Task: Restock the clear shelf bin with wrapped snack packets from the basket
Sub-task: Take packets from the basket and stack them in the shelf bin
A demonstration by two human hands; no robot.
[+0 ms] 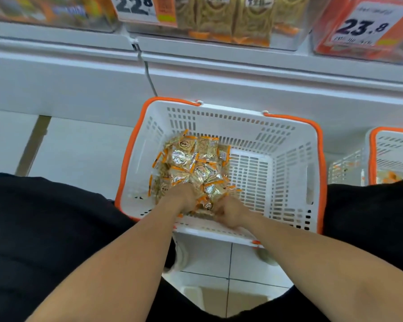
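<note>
Two hands work low in the basket (289, 159): left hand (182, 196) and right hand (230, 212), fingers curled into the near edge of the snack packets (191, 159), apparently gathering a handful. Heap lies just ahead of both hands, toward the basket's left. Clear shelf bin (230, 17) sits well above and beyond. Price cards read "22.8" and "23.8"; packet logos unreadable.
</note>
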